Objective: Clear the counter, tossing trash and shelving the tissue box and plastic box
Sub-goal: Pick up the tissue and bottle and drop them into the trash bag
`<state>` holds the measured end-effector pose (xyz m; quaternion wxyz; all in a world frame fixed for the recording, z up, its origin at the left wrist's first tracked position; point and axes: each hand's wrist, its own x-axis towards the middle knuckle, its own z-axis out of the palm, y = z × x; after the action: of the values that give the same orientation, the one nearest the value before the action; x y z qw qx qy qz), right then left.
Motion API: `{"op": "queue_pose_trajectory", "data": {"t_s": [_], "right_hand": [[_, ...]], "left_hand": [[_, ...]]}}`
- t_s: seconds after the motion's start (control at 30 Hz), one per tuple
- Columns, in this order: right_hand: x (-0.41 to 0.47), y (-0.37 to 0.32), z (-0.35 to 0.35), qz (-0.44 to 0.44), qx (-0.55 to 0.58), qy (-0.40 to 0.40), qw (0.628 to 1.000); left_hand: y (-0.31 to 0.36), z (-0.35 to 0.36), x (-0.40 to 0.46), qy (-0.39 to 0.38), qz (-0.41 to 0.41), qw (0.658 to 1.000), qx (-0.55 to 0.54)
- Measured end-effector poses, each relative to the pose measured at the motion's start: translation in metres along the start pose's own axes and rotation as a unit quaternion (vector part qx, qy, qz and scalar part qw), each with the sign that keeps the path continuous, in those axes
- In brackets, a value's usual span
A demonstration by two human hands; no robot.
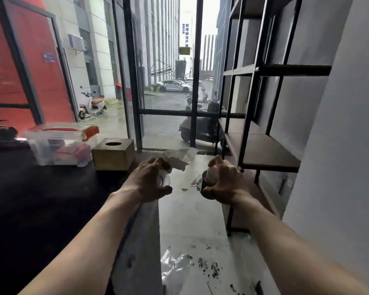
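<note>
A: So, head cam — what've I got?
B: L hand [151,179] clamped on crumpled clear plastic [175,158]; R hand [224,182] clamped on a dark cup [205,184], both over the floor.
A: Boxes?
B: Tissue box [113,154] + plastic box [62,143] touching, on the dark counter [41,199], left of my hands.

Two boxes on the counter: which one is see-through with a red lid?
The plastic box, the left one. The tissue box beside it is opaque brown with a round hole on top.
</note>
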<state>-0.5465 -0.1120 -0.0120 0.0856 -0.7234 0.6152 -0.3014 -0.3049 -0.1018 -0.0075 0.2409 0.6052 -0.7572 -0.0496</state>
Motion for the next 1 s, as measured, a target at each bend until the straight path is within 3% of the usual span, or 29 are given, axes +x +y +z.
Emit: {"op": "queue_pose_trajectory", "data": {"t_s": [0.17, 0.37, 0.73, 1.0], "right_hand": [[0.011, 0.047, 0.002, -0.006, -0.008, -0.018, 1.000], [0.019, 0.076, 0.038, -0.015, -0.016, -0.039, 0.999], [0.057, 0.103, 0.132, -0.014, -0.018, -0.079, 0.997], [0.046, 0.161, 0.226, 0.008, -0.014, -0.177, 0.984]], "left_hand": [[0.035, 0.036, 0.006, -0.010, -0.032, 0.999, -0.016], [0.031, 0.086, 0.012, -0.028, -0.066, 0.997, -0.030], [-0.029, 0.182, 0.029, -0.050, -0.151, 0.986, -0.044], [-0.067, 0.279, 0.011, -0.098, -0.222, 0.970, -0.032]]}}
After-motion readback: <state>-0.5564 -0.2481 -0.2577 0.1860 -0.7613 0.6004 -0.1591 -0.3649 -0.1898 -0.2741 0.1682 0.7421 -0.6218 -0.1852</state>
